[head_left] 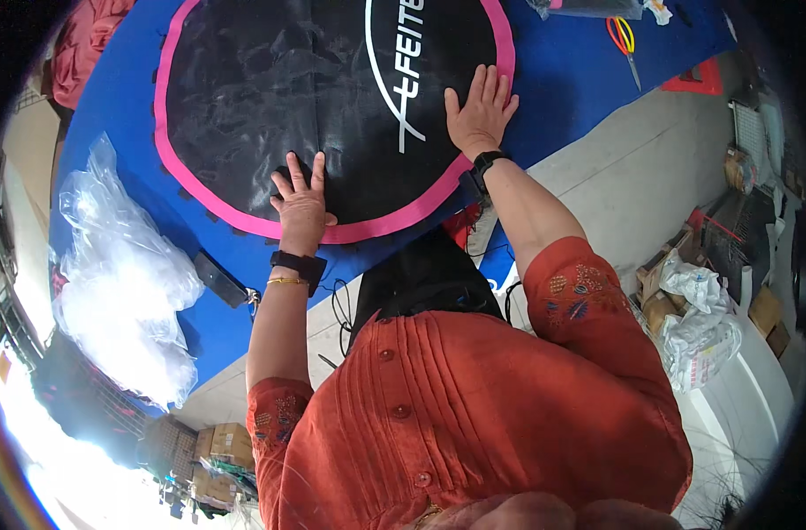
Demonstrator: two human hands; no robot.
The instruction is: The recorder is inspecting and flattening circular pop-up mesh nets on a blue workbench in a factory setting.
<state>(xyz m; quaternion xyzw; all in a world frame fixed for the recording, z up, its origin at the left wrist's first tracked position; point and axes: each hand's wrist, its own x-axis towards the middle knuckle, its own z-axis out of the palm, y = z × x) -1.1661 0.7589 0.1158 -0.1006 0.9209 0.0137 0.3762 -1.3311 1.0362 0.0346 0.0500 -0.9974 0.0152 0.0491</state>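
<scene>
Across the upper middle of the frame, a round black mat (pixel 271 97) with a pink border (pixel 394 225) is lying spread on a blue worktop (pixel 580 79), and the person is leaning over it with both hands pressing flat on the fabric. The left hand (pixel 301 201), in the centre of the frame, is resting palm down near the lower edge of the mat, its fingers spread apart and gripping nothing, the heel of the hand sitting right at the pink border. The right hand (pixel 481 110), further up and to the right, is likewise lying open and flat, fingers splayed, close beside the pink border on the mat's right side and next to the white lettering. Each wrist is wearing a black band (pixel 299 265), and a thin gold bangle (pixel 286 281) is showing just below the one on the left arm.

At the left of the frame a heap of clear plastic wrapping (pixel 120 283) is lying on the blue surface, well apart from the hands. Near the top right a pair of scissors (pixel 625 42) with red and yellow handles is lying on the worktop. At the right edge, crumpled white bags (pixel 699 327) and cardboard boxes are sitting on the floor.
</scene>
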